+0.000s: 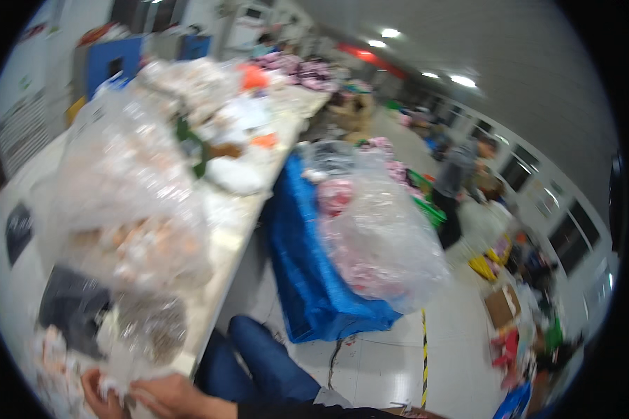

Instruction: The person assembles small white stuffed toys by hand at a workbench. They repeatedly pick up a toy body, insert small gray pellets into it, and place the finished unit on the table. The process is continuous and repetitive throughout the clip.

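At the lower left edge of the table, my left hand (101,397) curls its fingers around a small white piece (110,384) whose kind is too blurred to tell. My right hand (171,394) is beside it, thumb and fingers pinched together near the same piece; what they grip is hidden. Just beyond them lies a clear plastic bag (154,328) with greyish-brown contents, next to a black plastic bag (77,311). Small peach and white pieces (52,349) are heaped left of the hands. A large clear bag (126,188) of similar pieces stands farther back.
Farther along the table (234,234) are more bags and orange and white items. A blue woven sack (297,279) stands beside the table, with a clear bag of pink items (384,237) on top. Another person (454,181) stands at the right, near a cardboard box (503,306).
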A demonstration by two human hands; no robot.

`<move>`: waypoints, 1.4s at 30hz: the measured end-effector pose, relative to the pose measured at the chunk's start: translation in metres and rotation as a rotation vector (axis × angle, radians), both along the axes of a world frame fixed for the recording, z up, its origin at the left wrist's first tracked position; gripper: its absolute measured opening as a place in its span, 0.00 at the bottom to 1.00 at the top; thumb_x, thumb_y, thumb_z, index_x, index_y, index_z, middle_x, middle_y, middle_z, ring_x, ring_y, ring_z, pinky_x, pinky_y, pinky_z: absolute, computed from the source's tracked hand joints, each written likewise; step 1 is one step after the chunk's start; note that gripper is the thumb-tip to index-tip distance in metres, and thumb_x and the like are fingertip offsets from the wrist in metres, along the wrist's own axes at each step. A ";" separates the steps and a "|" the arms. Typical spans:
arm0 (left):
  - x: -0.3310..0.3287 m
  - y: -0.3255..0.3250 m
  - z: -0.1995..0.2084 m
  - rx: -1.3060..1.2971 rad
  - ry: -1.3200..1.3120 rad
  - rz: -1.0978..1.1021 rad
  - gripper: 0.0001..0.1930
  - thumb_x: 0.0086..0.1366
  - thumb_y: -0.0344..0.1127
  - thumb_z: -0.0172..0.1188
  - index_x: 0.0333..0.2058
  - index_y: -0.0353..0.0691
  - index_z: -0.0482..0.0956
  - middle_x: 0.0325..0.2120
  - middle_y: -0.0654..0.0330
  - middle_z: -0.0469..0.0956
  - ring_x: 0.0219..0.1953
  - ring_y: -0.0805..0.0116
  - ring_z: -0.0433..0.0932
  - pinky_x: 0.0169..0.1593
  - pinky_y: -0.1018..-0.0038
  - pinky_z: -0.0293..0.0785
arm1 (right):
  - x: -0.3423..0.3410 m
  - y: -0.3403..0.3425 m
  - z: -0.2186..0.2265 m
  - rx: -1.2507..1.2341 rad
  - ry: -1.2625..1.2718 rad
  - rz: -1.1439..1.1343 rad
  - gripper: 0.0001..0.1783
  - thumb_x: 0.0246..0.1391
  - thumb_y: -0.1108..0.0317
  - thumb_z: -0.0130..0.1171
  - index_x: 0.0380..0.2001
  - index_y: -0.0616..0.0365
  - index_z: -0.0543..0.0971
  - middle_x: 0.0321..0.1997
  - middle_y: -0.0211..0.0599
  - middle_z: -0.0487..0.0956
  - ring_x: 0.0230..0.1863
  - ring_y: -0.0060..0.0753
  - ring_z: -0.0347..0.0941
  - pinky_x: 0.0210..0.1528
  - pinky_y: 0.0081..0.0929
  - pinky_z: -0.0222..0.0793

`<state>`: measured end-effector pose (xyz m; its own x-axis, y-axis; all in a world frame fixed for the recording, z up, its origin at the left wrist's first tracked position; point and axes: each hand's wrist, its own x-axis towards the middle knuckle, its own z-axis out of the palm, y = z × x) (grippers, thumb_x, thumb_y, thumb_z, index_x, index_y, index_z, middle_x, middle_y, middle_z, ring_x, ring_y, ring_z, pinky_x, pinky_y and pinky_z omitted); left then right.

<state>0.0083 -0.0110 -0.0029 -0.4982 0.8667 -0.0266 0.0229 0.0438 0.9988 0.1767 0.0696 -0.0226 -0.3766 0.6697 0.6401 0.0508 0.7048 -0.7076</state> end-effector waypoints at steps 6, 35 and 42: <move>-0.009 0.010 -0.009 0.093 0.114 0.005 0.14 0.58 0.18 0.58 0.44 0.34 0.78 0.46 0.59 0.77 0.48 0.70 0.77 0.55 0.73 0.73 | 0.025 0.005 0.034 0.049 -0.421 -0.024 0.14 0.67 0.59 0.60 0.27 0.52 0.76 0.23 0.37 0.79 0.23 0.43 0.80 0.24 0.40 0.73; -0.015 0.004 0.011 0.003 0.254 0.111 0.10 0.58 0.13 0.61 0.36 0.32 0.79 0.40 0.61 0.78 0.39 0.77 0.79 0.42 0.78 0.78 | -0.046 0.071 0.063 0.058 -0.183 0.215 0.06 0.55 0.76 0.70 0.36 0.60 0.83 0.32 0.39 0.85 0.33 0.37 0.82 0.37 0.29 0.76; -0.006 0.004 0.008 0.021 -0.082 -0.015 0.05 0.63 0.17 0.64 0.37 0.31 0.82 0.38 0.63 0.79 0.38 0.80 0.78 0.43 0.78 0.76 | -0.006 0.017 0.031 0.003 -0.212 0.280 0.16 0.49 0.78 0.75 0.42 0.59 0.84 0.39 0.40 0.87 0.37 0.44 0.83 0.39 0.35 0.77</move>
